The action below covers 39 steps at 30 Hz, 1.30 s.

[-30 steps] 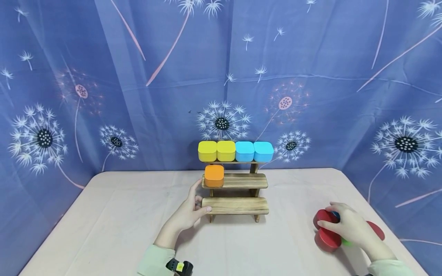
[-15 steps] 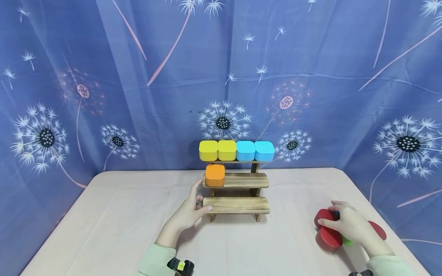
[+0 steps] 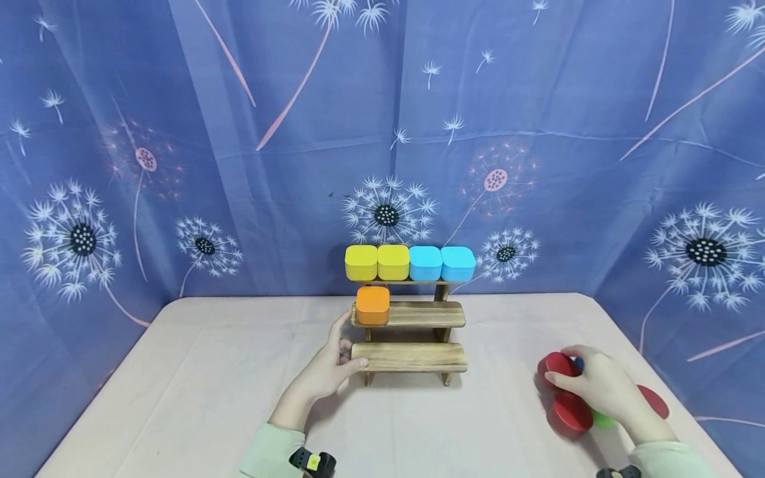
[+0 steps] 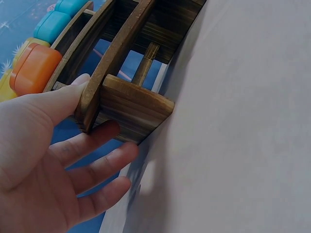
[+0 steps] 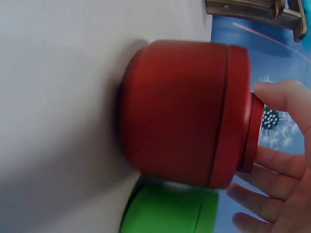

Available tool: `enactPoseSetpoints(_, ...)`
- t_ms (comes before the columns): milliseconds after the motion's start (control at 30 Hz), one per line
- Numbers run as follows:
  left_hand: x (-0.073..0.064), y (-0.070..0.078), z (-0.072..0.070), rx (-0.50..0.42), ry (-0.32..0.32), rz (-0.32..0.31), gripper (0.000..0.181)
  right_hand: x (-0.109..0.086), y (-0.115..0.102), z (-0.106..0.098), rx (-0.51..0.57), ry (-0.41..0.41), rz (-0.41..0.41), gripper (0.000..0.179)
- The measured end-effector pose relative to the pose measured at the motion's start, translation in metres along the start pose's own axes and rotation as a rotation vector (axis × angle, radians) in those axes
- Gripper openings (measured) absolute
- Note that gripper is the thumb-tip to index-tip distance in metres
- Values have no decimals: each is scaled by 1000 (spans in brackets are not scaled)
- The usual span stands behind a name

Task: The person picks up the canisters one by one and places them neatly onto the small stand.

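Note:
A three-tier wooden stand (image 3: 412, 357) stands at the table's middle. My left hand (image 3: 323, 372) holds its left end, thumb on the lowest shelf's edge; in the left wrist view its other fingers spread behind the wood. Over at the right, my right hand (image 3: 603, 385) grips a round red jar (image 3: 558, 367) between thumb and fingers. Just in front of that jar stands another red jar (image 3: 570, 415), which mostly covers the held one in the right wrist view. Near the hand are a green jar (image 3: 603, 419), a third red one (image 3: 653, 401) and a blue thing (image 3: 578, 363), partly hidden.
On the top shelf sit two yellow boxes (image 3: 361, 263) and two light-blue boxes (image 3: 457, 264) in a row. An orange box (image 3: 373, 305) occupies the middle shelf's left end. Behind the pale table (image 3: 197, 378) hangs a blue dandelion-print curtain (image 3: 287, 192).
My right hand has shifted slightly left and away from me, and the gripped red jar has moved with it, apart from the front red jar. The left hand keeps its hold on the stand.

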<state>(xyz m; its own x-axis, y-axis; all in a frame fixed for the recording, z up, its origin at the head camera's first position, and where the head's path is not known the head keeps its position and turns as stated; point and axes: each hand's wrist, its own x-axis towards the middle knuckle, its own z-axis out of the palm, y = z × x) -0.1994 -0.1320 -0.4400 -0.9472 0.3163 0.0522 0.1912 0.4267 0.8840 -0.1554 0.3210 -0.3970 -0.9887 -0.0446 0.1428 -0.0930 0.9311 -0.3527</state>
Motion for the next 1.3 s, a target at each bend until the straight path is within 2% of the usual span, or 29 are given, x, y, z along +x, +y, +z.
enactPoseSetpoints(333, 0, 0, 0, -10, -6, -2, 92, 3, -21, -3, 50, 27, 1, 63)
enactPoseSetpoints(667, 0, -2, 0, -5, -5, 6, 93, 6, -42, -1, 90, 165, -78, 49)
enactPoseSetpoints(900, 1, -3, 0, -4, -2, 8, 93, 10, -54, 3, 140, 232, -86, 49)
enactPoseSetpoints(1167, 1, -3, 0, -3, 0, 3, 92, 16, -68, 9, 273, 272, -134, 49)
enactPoseSetpoints(1300, 1, -3, 0, -6, 1, -1, 92, 20, -75, 12, 271, 309, -158, 49)
